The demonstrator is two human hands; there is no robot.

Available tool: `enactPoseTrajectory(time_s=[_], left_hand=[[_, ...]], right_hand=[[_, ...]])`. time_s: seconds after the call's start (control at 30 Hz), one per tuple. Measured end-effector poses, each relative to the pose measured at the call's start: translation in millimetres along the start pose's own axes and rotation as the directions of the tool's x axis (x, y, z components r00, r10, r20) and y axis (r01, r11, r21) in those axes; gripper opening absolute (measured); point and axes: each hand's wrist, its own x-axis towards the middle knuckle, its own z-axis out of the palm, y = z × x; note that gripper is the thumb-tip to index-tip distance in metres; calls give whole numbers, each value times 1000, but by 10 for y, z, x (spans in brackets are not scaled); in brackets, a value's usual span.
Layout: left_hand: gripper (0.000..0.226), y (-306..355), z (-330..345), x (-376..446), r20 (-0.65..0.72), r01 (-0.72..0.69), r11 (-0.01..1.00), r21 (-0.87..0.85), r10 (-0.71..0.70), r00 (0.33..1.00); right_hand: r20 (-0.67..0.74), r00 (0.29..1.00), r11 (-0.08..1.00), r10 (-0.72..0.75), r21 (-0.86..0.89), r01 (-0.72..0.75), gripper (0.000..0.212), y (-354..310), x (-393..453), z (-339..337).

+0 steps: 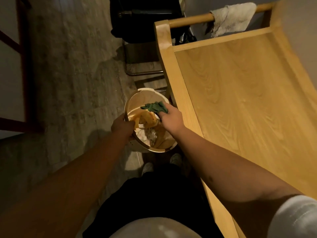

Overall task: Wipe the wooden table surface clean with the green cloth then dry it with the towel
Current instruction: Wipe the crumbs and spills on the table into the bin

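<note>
Nearest me, my left hand (122, 125) grips the rim of a pale bucket (137, 102) on the floor beside the wooden table (243, 86). My right hand (171, 118) pinches the bunched green cloth (154, 107) over it — yellowish rags lie inside. Beyond, a black chair (142, 19) crowds the table's corner, and a towel (231, 18) hangs over the far rail.
</note>
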Motion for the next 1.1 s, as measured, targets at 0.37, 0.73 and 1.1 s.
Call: enactPoseTrajectory(time_s=[0.37, 0.73, 1.1], left_hand=[[45, -723, -16, -510, 68, 43, 983, 180, -56, 996], [43, -1518, 201, -440, 94, 148, 988, 50, -152, 984], [45, -2238, 458, 289, 150, 10, 1000, 16, -12, 989]], right_hand=[[-143, 982, 991, 122, 69, -113, 35, 618, -1129, -190], [-108, 960, 950, 257, 213, -230, 33, 1244, -1624, 59], [-196, 913, 887, 359, 375, -269, 35, 1936, -1270, 809]])
